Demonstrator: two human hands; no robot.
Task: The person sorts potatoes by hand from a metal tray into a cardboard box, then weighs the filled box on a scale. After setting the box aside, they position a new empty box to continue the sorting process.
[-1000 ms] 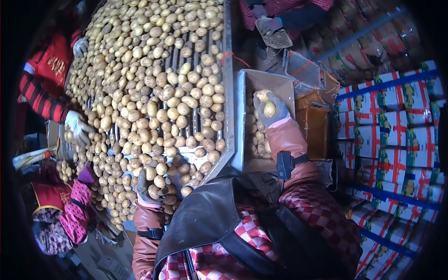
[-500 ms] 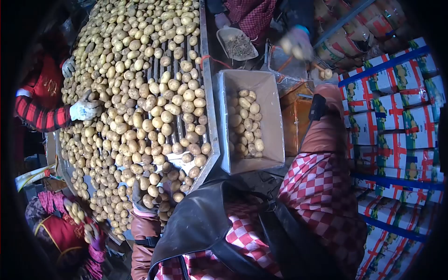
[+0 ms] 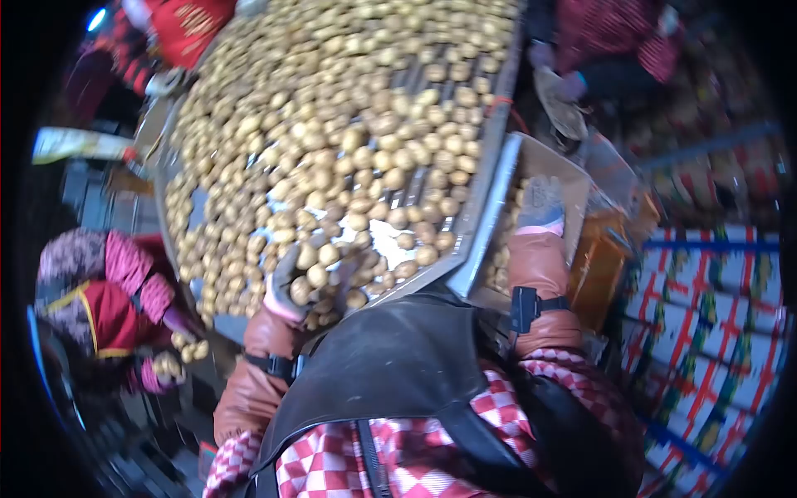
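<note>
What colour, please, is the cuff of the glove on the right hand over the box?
Pink; the right hand wears a grey glove with a pink cuff, over the box, head view.

Potato sorting/packing shed, prob. a farm warehouse. Big slatted sorting surface [image 3: 486,178] w/ metal rim, covered in loose potatoes [image 3: 349,141]. Open cardboard box [image 3: 573,178] beside it, partly filled w/ potatoes. Stacks of printed cartons [image 3: 706,307] on the right. Other workers [image 3: 108,299] in aprons & gloves stand round the surface.
</note>
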